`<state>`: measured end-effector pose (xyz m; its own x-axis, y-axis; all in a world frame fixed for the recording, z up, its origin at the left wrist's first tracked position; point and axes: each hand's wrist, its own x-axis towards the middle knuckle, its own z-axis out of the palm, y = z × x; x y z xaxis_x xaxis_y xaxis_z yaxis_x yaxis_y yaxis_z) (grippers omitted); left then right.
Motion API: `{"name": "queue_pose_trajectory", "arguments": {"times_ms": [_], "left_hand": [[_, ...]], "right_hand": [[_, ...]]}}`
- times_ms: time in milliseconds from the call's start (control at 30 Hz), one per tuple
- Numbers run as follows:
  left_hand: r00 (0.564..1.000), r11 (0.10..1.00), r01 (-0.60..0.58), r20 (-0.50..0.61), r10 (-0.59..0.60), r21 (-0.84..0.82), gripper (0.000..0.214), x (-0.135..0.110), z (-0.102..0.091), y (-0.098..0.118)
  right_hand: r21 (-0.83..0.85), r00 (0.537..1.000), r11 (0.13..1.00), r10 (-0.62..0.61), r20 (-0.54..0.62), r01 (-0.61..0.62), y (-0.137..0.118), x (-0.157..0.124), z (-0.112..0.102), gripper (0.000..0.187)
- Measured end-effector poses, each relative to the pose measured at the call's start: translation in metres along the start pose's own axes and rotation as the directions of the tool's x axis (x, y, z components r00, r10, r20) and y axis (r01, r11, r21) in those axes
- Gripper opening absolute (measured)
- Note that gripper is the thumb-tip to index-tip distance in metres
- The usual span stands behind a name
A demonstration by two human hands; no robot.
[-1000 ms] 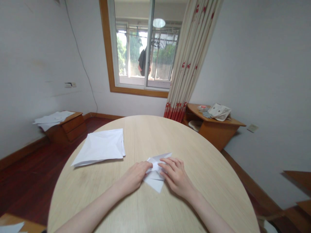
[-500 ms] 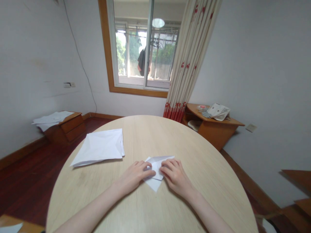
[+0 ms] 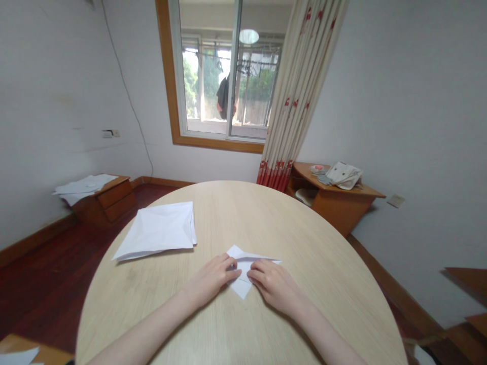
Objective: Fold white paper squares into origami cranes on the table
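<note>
A small piece of folded white paper (image 3: 242, 290) lies on the round wooden table (image 3: 243, 208) between my hands. Its pointed corners stick out at the top, bottom and right, and one upper flap stands a little raised. My left hand (image 3: 213, 277) grips the paper's left side, with thumb and index finger bent over it. Curled fingers of my right hand (image 3: 273, 282) hold the right side, under the flap's long tip. The two hands partly cover the paper's side edges.
A stack of larger white paper (image 3: 162, 228) sits at the table's left. Behind the table are a small drawer cabinet (image 3: 110, 200) with papers, a corner shelf (image 3: 342, 203) holding a cloth bag (image 3: 344, 175), a window and a long curtain (image 3: 294, 101).
The paper's upper flap has come down, and its right tip now points lower and farther right. My right hand has moved slightly down with it; my left hand stays nearly in place.
</note>
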<state>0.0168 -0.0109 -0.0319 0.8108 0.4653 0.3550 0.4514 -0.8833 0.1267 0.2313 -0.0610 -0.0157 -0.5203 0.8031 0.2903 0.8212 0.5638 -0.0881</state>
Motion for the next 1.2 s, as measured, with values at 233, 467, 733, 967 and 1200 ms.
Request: {"name": "queue_pose_trajectory", "arguments": {"times_ms": [233,467,733,967,1200], "left_hand": [[0.994,0.994,0.063,0.086,-0.071,0.091,0.022,0.001,-0.002,0.012],[0.995,0.984,0.093,0.008,-0.095,0.151,0.021,0.004,0.005,0.016],[0.987,0.971,0.148,-0.083,-0.135,0.186,0.019,0.005,0.010,0.018],[0.973,0.972,0.197,-0.146,-0.178,0.128,0.013,0.007,0.009,0.020],[0.925,0.944,0.240,-0.243,-0.293,-0.224,0.039,0.004,0.023,0.016]], "right_hand": [[-0.043,0.994,0.998,0.054,0.099,-0.050,-0.007,-0.005,-0.005,0.024],[-0.018,0.998,0.999,0.037,0.048,-0.036,-0.002,-0.001,-0.001,0.016],[-0.025,0.999,1.000,0.001,-0.034,-0.002,0.002,0.001,0.008,0.011],[-0.022,0.998,0.999,-0.026,-0.064,0.025,0.005,0.000,0.008,0.019],[0.115,0.983,0.990,0.104,-0.152,-0.087,-0.002,0.001,0.011,0.046]]}}
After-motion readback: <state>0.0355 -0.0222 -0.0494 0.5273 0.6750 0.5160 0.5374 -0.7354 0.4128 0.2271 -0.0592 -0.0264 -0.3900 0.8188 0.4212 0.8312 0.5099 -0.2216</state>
